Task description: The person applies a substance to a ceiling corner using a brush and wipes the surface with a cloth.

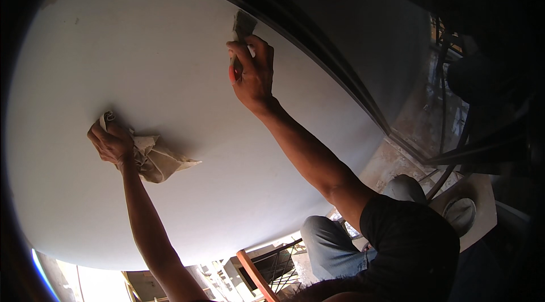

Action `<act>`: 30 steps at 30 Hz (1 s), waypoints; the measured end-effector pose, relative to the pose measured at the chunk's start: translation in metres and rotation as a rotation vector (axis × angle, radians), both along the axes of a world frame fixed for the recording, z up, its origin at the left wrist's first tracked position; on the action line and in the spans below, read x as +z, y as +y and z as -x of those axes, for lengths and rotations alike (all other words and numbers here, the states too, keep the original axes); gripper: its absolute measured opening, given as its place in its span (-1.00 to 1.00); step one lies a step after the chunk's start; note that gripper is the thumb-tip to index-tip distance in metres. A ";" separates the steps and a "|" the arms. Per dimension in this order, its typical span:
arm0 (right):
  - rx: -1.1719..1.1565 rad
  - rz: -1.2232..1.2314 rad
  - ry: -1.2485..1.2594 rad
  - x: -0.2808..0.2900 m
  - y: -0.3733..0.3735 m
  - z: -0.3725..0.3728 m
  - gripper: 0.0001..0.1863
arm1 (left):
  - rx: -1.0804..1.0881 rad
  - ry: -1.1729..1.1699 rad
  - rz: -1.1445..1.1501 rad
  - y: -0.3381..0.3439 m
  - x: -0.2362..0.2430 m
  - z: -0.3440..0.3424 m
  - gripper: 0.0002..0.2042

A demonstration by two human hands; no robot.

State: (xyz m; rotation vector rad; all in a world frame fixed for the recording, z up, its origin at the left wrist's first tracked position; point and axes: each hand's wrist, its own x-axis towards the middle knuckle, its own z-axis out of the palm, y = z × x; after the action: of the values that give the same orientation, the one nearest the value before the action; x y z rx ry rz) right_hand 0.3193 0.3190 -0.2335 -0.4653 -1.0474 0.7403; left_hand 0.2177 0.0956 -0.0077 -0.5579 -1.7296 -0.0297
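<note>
A broad, smooth white surface (74, 58) fills most of the view, with a dark frame (321, 63) along its upper right edge. My left hand (112, 142) grips a crumpled beige cloth (156, 163) against the surface at the left. Higher up and to the right, my right hand (254, 75) is closed round the handle of a small brush (244, 22) with a red part near the fingers. Its dark bristles lie at the surface, just below the frame. The underside of the cloth is hidden.
Dark panes (374, 12) with reflections lie beyond the frame. At lower right are a pale board (479, 202) with a round piece (458, 217) on it and denim-clad legs (329, 245). A wooden bar (252, 271) and black railing (284, 262) show at the bottom.
</note>
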 end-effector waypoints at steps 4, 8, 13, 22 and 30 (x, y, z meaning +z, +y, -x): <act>-0.009 0.002 -0.002 0.002 0.001 -0.002 -0.38 | -0.007 0.000 0.001 0.002 -0.002 -0.002 -0.64; 0.001 0.015 -0.010 0.004 0.000 -0.006 -0.39 | -0.003 0.002 0.008 0.001 0.000 -0.003 -0.64; -0.001 0.010 -0.021 0.002 0.002 -0.004 -0.40 | -0.011 0.007 0.011 0.000 -0.001 0.000 -0.63; 0.030 0.027 -0.018 0.000 0.002 -0.008 -0.52 | 0.009 -0.003 0.003 0.000 -0.002 0.000 -0.62; 0.014 0.035 -0.019 -0.001 0.001 -0.008 -0.56 | 0.012 -0.004 0.011 0.000 0.000 -0.001 -0.63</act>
State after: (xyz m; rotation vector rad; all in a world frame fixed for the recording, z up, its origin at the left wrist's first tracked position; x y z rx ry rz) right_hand 0.3272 0.3203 -0.2342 -0.4961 -1.0576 0.7690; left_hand 0.2188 0.0958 -0.0077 -0.5564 -1.7376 -0.0127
